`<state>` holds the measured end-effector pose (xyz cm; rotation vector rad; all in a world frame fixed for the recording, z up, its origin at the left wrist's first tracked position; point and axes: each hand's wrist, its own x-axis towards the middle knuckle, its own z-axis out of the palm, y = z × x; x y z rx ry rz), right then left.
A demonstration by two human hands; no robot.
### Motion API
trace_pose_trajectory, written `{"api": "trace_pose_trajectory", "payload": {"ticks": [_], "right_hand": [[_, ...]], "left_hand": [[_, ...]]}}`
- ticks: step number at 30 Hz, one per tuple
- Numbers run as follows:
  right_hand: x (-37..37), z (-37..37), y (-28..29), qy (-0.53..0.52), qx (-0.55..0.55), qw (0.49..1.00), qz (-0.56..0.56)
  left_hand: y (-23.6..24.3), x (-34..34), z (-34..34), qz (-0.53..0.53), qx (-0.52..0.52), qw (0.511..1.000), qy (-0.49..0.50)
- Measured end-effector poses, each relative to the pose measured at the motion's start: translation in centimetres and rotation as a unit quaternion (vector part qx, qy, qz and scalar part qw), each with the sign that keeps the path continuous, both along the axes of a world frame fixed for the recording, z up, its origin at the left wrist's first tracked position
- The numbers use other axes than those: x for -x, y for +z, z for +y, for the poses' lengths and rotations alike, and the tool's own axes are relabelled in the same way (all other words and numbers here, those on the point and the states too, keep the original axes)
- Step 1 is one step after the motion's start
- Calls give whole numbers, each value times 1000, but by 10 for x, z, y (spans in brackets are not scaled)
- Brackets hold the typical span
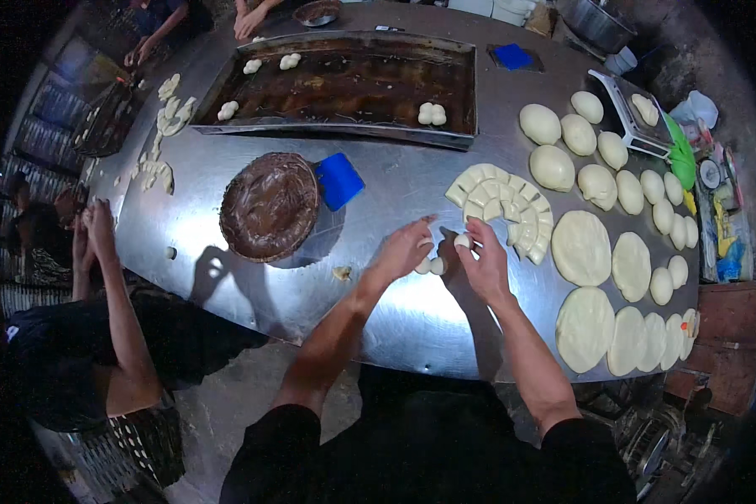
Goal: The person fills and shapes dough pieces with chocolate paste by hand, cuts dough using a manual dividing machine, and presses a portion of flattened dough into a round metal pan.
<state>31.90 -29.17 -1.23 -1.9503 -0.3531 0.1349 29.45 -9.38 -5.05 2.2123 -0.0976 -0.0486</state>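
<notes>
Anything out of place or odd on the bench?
Two minor oddities. A ragged dough scrap lies alone left of the person's left hand, and a small pale piece sits by itself near the edge of the table. Both look stray, apart from the neatly grouped dough rounds.

A broad steel table (395, 176) takes up most of the room, its top streaked with white glare (374, 315). The floor (235, 395) is grey and blotchy. Dim slatted racks (55, 109) line the left; a reddish-brown panel (731, 323) stands lower right.
</notes>
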Motion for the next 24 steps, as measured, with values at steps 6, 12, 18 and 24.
{"api": "trace_pose_trajectory", "payload": {"ticks": [6, 12, 18, 24], "right_hand": [[-9, 20, -7, 3, 29, 1000, 12], [-2, 29, -30, 54, 45, 998, 5], [2, 11, -16, 205, 141, 968, -39], [17, -3, -20, 142, 114, 983, 24]], "left_hand": [[3, 11, 5, -66, -103, 993, -2], [11, 13, 1, 7, -38, 999, -17], [10, 32, 7, -33, -68, 995, -69], [24, 31, -22, 134, 227, 965, -5]]}}
